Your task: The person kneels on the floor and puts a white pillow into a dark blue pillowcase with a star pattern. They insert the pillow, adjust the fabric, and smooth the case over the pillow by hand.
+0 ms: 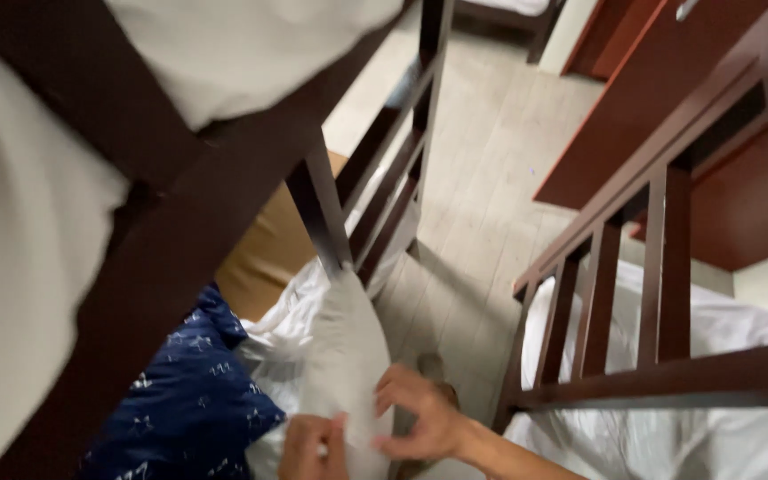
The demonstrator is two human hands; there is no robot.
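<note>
Two hands work the near end of a grey pillow at six o'clock, down between the bunk frames. Left hand pinches the bottom edge, grip closed on the fabric; right hand rests fingers spread against its side, open, holding nothing. Pillow stands on end on the white sheet, long axis running six to twelve, top pointing up at the dark bed post. Best held at both corners, I'd say, so it doesn't sag.
</note>
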